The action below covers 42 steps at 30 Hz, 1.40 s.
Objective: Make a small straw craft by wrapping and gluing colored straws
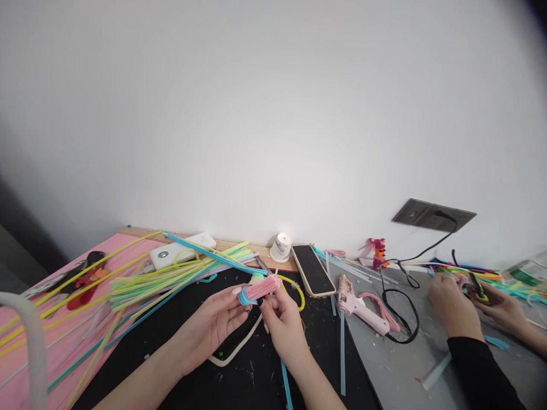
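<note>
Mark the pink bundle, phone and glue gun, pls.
Pink bundle (pixel 260 289): head view, middle of its pink length.
Phone (pixel 313 270): head view, middle of its dark screen.
Glue gun (pixel 361 311): head view, middle of its pink body.

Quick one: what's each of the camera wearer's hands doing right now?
Left hand: closed, holding a pink-and-blue piece at its blue end.
Right hand: closed, holding the same piece.
</note>
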Available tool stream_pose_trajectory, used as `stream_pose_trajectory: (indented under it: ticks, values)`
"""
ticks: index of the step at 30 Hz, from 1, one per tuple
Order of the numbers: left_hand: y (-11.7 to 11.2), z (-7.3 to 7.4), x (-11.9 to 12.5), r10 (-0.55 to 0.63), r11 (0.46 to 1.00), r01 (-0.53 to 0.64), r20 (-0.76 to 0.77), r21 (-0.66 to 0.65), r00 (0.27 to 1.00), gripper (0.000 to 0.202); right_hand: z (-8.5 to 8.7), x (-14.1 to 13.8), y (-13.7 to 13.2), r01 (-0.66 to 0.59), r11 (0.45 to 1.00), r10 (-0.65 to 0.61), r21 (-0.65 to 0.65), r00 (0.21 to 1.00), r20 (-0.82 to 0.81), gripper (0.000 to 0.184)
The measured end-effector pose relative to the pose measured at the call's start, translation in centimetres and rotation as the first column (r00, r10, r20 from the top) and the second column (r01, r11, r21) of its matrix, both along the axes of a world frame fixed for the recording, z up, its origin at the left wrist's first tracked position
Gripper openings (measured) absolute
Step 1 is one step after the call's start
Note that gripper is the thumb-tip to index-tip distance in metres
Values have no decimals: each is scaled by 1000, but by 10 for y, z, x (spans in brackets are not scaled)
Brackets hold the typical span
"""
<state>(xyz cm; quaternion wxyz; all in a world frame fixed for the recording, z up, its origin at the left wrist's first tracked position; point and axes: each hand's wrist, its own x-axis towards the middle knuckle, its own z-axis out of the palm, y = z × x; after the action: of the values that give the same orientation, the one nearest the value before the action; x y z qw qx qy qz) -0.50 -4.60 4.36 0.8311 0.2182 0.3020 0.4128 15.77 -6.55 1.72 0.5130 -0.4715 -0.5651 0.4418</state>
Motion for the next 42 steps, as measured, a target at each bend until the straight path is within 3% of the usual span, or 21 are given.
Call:
stream_pose_trajectory:
  ticks: [7,15,23,27,29,31,34,37,42]
  values:
    - [0,-2,1,-8,994,21,-125,103,992,30,-2,-1,1,22,1000,-22,13,999,40,10]
    - [1,-10,6,120,973,-62,-259,222,958,40,-2,-2,0,31,999,-34,31,995,91,7]
    - [7,-21,2,231,897,-34,-403,440,886,40,-3,-4,5,-44,999,44,-29,999,8,8]
    - [10,-21,2,356,850,-96,-431,517,829,37,1,1,6,53,998,-61,46,978,198,9]
    - [10,-22,1,434,806,-123,-437,578,788,33,7,3,5,133,980,-171,145,941,293,9]
    - [9,-24,-1,502,745,-114,-439,657,745,29,13,4,3,159,971,-204,179,941,271,14]
    - [7,-28,-3,594,628,-36,-448,777,668,21,20,1,-1,24,998,-24,61,1000,10,23]
    - [5,-28,-5,669,500,83,-445,862,595,18,18,-3,-4,-154,987,137,-46,955,-265,33]
    - [4,-24,-7,770,276,253,-371,927,519,16,10,-4,-2,-196,975,135,-106,899,-417,38]
